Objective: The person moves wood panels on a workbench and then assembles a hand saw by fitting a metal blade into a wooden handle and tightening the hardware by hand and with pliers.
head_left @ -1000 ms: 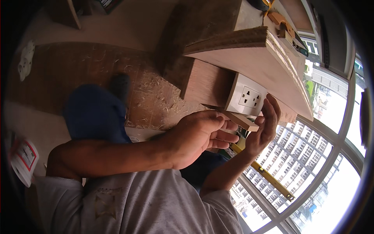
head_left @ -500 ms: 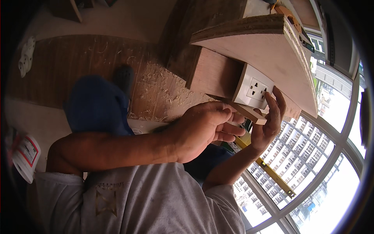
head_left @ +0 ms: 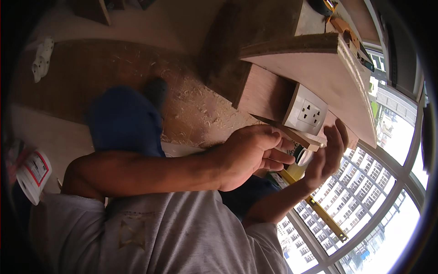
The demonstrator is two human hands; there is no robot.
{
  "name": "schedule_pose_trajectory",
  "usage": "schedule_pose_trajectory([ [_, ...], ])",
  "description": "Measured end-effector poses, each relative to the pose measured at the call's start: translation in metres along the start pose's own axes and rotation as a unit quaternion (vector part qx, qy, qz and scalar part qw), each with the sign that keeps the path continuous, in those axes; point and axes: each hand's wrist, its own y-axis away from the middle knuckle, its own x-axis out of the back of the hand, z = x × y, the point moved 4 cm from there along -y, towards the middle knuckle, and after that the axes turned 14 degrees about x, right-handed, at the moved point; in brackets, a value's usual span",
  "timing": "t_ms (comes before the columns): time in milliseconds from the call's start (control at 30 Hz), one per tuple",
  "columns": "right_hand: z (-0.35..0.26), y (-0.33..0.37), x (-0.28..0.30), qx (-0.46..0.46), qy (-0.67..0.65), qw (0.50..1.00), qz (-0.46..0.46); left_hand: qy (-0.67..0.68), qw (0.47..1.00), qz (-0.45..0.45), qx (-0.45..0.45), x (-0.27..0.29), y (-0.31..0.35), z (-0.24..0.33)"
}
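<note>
My left hand [head_left: 251, 155] is at a narrow wooden strip [head_left: 301, 139], with thumb and forefinger closed at its lower side and the other fingers loosely curled. Part of this grip is hidden. Just above the strip sits a white wall socket [head_left: 308, 112] with a raised frame, against the reddish wooden panel [head_left: 267, 91]. My right hand [head_left: 326, 155] stands beside the strip's end, its fingers bent and apart, with nothing seen in it. A light plywood board [head_left: 315, 68] with a rough, curved edge juts out over the socket.
Wood shavings [head_left: 205, 114] litter the brown floor board. A yellow spirit level [head_left: 326, 217] leans by the window at lower right. A white bucket [head_left: 34, 176] stands at far left, with a white clog [head_left: 43, 59] beyond. Tools with orange parts [head_left: 342, 27] lie above the plywood.
My right hand has drawn away from the socket and the strip's end, to the right. My left hand stays at the strip. The whole view has shifted slightly.
</note>
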Motion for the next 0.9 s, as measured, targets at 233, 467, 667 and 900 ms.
schedule_pose_trajectory([
  [233,-0.049,-0.011,-0.022,0.030,-0.003,0.999,-0.009,0.002,0.999,-0.039,-0.020,0.001,-0.001,0.002],
  [467,-0.057,0.006,0.006,0.019,-0.031,0.999,0.038,-0.127,0.991,0.046,0.022,0.009,0.015,-0.009],
  [667,-0.048,0.052,0.078,-0.036,-0.198,0.942,0.268,-0.490,0.871,0.006,0.034,0.004,0.035,0.003],
  [900,-0.032,0.097,0.104,-0.176,-0.262,0.912,0.262,-0.604,0.515,0.148,-0.589,-0.037,0.092,0.051],
])
